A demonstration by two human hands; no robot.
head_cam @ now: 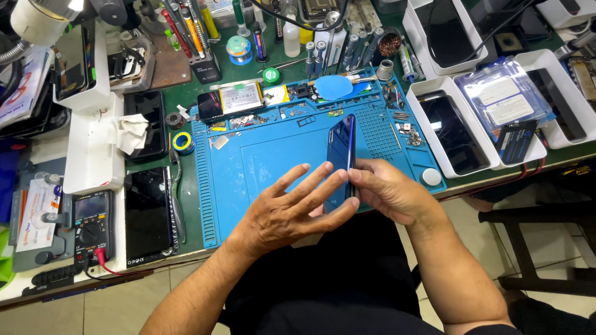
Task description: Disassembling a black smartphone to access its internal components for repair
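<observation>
A person is sitting at the near edge of a cluttered bench [205,71], seen from above, with both bare hands working over a blue silicone mat [273,155] lying across the bench's middle. A dark blue phone [342,155] is standing nearly on edge above the mat's near edge, tilted so its glossy back is facing left. The right hand [388,192] is gripping the phone's lower end, thumb and fingers pinching its thin edge. The left hand [292,208] is lying beside it with fingers spread and extended, the fingertips touching the phone's lower face.

Small screws and metal parts are lying scattered along the mat's far edge, beside a blue oval pick [335,87] and a battery pack [239,98]. Toward the bench's left edge a multimeter [92,223] is resting near two black screens [149,214] lying flat. At the right edge, white trays [428,93] are holding more dark screens. Bottles and pens are crowding the far edge
</observation>
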